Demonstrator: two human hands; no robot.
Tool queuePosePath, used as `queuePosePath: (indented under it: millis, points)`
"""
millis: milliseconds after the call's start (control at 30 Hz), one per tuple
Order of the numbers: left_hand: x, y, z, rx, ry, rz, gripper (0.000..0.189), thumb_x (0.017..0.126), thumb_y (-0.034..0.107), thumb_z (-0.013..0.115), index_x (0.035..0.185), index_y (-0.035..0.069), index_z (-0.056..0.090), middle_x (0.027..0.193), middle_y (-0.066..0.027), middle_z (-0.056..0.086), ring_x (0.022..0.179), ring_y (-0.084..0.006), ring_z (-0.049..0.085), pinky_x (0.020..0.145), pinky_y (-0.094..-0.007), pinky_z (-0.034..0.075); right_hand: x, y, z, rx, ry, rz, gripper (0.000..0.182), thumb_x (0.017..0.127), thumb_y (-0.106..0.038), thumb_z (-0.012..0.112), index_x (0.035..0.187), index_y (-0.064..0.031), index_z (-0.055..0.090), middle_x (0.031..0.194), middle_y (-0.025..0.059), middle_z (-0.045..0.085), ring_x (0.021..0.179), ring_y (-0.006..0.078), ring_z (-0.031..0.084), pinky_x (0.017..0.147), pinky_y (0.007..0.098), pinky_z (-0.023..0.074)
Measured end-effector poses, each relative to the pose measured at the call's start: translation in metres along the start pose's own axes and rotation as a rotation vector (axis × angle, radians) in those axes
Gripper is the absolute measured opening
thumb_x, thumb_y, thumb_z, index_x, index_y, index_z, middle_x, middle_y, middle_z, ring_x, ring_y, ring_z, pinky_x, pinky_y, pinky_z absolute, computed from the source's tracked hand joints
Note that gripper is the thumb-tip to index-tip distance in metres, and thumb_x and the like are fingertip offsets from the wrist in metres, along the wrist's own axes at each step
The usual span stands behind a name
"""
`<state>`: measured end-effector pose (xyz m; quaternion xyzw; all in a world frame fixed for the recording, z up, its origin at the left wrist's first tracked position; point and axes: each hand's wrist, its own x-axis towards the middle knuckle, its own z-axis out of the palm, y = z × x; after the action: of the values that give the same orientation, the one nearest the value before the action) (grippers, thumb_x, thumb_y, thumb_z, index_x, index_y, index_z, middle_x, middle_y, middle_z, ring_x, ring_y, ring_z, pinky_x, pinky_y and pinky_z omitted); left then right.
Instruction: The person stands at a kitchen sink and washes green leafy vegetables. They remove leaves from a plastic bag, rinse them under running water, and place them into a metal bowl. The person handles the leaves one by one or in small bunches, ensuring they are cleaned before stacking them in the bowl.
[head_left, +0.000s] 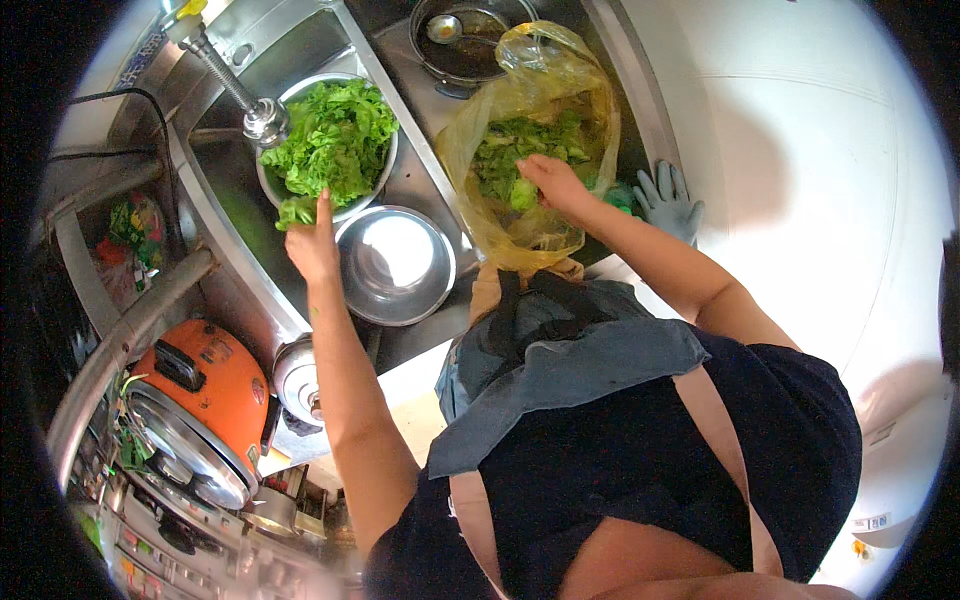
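Note:
My left hand (311, 244) holds a piece of green leaf lettuce (295, 213) at the near rim of a metal bowl (390, 169). Leafy lettuce (334, 142) is heaped in that bowl, inside the left sink basin. Just right of my left wrist sits a second, shiny steel bowl (352, 289). My right hand (553, 184) reaches into the mouth of a yellow translucent plastic bag (480, 232). Its fingers close on a pale green leaf piece (523, 195). More greens (499, 150) lie in the bag around it.
A flexible faucet (225, 79) hangs over the lettuce bowl. Behind the bag is a dark pan (480, 64) with a ladle (444, 29). A grey rubber glove (670, 202) lies at the right sink edge. An orange rice cooker (225, 382) and a metal rail (142, 330) stand on the left.

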<state>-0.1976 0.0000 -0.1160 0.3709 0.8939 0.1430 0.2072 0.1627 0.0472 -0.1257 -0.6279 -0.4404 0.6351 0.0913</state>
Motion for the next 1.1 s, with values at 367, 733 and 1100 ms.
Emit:
queuePosePath:
  millis: [367,733,1100]
  points:
    - [0.081,-0.016,0.066,0.199,0.036,0.528,0.046,0.077,0.039,0.067,0.111,0.008,0.062,0.108,-0.0194,0.061,0.097,-0.0339,0.059,0.079,-0.0417,0.049,0.034,0.05,0.013,-0.857,-0.086,-0.177,0.036,0.082,-0.032,0.06,0.109,-0.0094,0.058,0.095,0.0146,0.063,0.09,0.0335,0.06,0.075,0.0409,0.0477]
    - [0.065,-0.013,0.068,-0.738,0.252,0.099,0.01,0.083,0.007,0.061,0.087,-0.001,0.066,0.088,-0.0085,0.066,0.08,-0.0179,0.06,0.075,-0.0295,0.047,0.069,0.039,-0.027,-0.394,0.022,-0.056,0.028,0.084,-0.03,0.059,0.102,-0.0077,0.063,0.1,0.0132,0.063,0.093,0.0251,0.06,0.077,0.0378,0.0479]
    - [-0.117,0.175,0.076,-0.313,-0.595,0.847,0.028,0.083,0.009,0.057,0.11,0.003,0.056,0.115,-0.0189,0.056,0.104,-0.0362,0.055,0.089,-0.0403,0.044,0.135,-0.068,-0.099,-0.546,0.303,-0.439,0.045,0.086,-0.045,0.054,0.119,-0.0146,0.056,0.116,0.0134,0.059,0.104,0.0274,0.057,0.089,0.0393,0.0445]
